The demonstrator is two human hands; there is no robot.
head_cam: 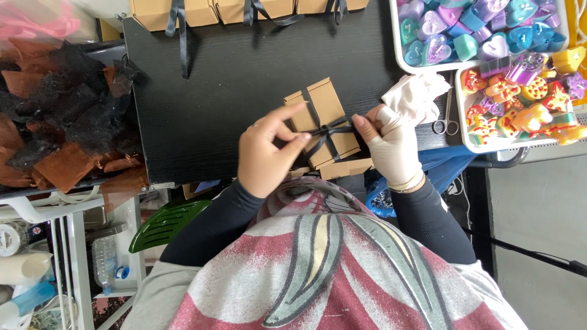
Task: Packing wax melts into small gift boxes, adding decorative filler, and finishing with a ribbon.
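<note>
Small cardboard box (322,125) at the near edge of the table (226,91), ribbon (330,130) crossing its top; left hand (267,156) and right hand (391,143) flank it. Further boxes (244,9) line the far edge. Trays of moulded pieces (489,36) lie right, scissors (446,119) beside them; fabric pile (67,122) left.

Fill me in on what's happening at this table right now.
A person is tying a black ribbon around a small brown cardboard box on a black table. The bare left hand and the gloved right hand each pinch the ribbon at its knot. Trays of colourful shaped pieces sit nearby.
</note>
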